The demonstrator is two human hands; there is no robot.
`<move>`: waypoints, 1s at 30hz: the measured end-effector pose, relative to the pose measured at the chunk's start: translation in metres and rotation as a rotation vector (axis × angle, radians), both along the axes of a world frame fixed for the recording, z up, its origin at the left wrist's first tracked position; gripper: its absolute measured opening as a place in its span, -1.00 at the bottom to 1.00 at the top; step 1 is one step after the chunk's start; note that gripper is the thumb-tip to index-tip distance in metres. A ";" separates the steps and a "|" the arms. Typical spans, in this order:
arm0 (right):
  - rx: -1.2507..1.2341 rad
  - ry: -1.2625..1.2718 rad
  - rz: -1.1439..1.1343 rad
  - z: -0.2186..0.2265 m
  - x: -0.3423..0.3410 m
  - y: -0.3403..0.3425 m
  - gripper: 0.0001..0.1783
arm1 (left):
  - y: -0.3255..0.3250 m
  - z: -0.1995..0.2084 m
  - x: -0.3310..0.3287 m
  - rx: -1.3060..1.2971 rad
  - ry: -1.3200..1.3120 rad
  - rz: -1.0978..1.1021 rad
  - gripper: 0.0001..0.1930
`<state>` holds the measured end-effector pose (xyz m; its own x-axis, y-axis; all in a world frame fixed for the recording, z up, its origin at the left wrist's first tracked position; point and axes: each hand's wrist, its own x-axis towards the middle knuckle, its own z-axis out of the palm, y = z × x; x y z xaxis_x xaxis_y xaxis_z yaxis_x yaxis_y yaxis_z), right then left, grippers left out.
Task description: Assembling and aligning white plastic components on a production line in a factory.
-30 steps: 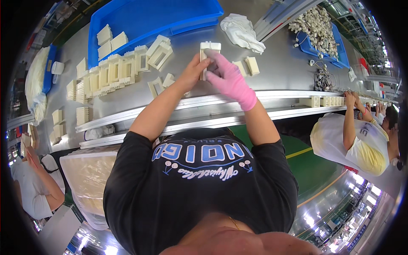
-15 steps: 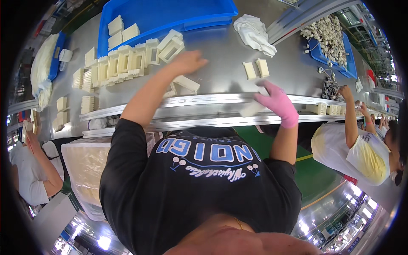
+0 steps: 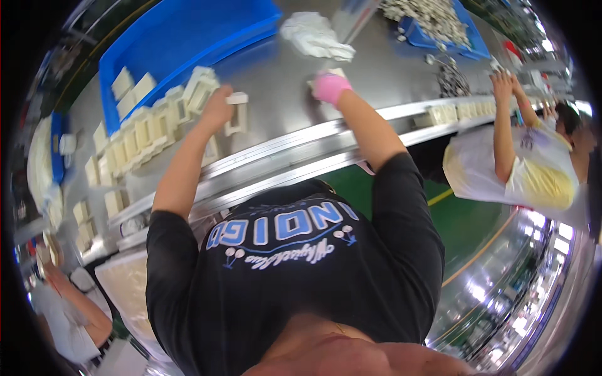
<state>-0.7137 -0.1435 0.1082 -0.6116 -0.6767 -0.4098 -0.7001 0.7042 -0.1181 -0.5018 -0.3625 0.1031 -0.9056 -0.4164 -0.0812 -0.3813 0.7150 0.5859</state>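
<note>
On the left of the metal table, my bare left hand (image 3: 217, 111) is closed at the side of a cream plastic frame (image 3: 237, 114) with an open middle; its fingertips are partly hidden. Beside it stands a row of similar cream plastic housings (image 3: 141, 135). Farther right, my right hand (image 3: 331, 89), in a pink glove, is curled down over cream plastic pieces at the table. One cream piece (image 3: 338, 72) shows past its knuckles. The glove hides the undersides of the fingers.
A large blue tray (image 3: 188, 47) lies at the back left, with cream parts at its corner. A white cloth (image 3: 313, 34) is behind my right hand. Metal rails (image 3: 282, 150) run along the near edge. A blue bin (image 3: 480, 47) of small pale parts and a co-worker (image 3: 508, 156) are at right.
The view has swung, shifting the table contents leftward. My left hand has come down to the cream frame, which now stands more upright. My right hand has reached forward from the rail to the cream pieces.
</note>
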 end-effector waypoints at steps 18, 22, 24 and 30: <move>-0.757 -0.815 -0.237 0.099 0.092 -0.006 -0.80 | 0.103 0.050 -0.013 1.088 0.348 0.280 -0.70; -1.076 -0.118 0.078 0.073 0.120 -0.019 -0.60 | 0.099 0.043 -0.012 0.839 0.506 0.164 -0.69; -1.104 -0.153 0.050 0.080 0.127 -0.019 -0.59 | 0.097 0.048 -0.010 0.943 0.513 0.193 -0.68; -1.135 -0.144 0.072 0.082 0.124 -0.020 -0.58 | 0.097 0.056 -0.010 0.831 0.665 0.157 -0.66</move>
